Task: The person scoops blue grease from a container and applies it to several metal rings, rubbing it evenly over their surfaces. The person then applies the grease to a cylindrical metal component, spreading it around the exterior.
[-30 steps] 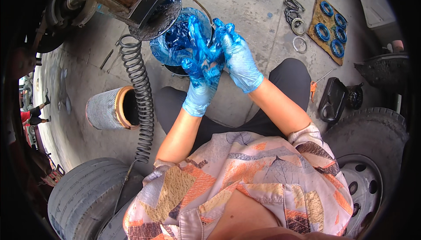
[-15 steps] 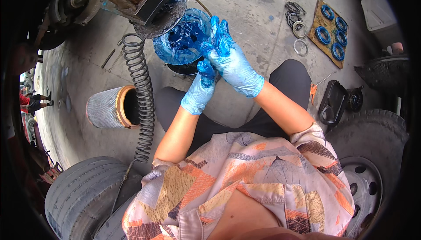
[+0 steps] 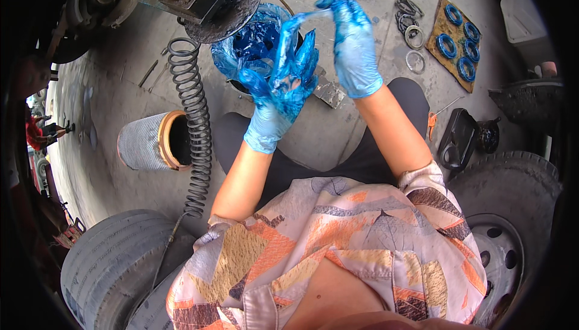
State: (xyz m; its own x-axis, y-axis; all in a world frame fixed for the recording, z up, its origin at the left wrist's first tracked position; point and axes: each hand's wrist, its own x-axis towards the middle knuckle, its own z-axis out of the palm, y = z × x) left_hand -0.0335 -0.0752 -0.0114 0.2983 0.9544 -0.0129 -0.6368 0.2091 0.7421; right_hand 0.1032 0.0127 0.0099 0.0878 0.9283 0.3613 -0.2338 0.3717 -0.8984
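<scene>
Both my hands wear thin light-blue gloves smeared with dark blue grease. My left hand point(image 3: 280, 89) is open, palm up and fingers spread, with nothing in it; a small patch of skin shows through the glove at the palm. My right hand point(image 3: 353, 44) is raised to its right, thumb and a finger pinching the stretched fingertip of the left glove point(image 3: 312, 15), while its index finger points up. Just beyond my left hand stands a bucket of blue grease point(image 3: 256, 37), lined with clear plastic. Part of its rim is hidden beneath a round metal plate point(image 3: 226, 19).
A coiled black hose point(image 3: 192, 113) hangs left of me, beside a cylindrical filter point(image 3: 148, 141). Several greased blue rings lie on a cardboard sheet point(image 3: 438, 68) at right, near loose rings point(image 3: 414, 37). Tyres point(image 3: 114, 264) flank me. A screwdriver point(image 3: 432, 126) lies near a black tray point(image 3: 457, 140).
My hands have come apart from their clasp. The left has opened palm up, and the right has lifted away, pulling the left glove's fingertip. A flat metal piece now shows on the floor between them.
</scene>
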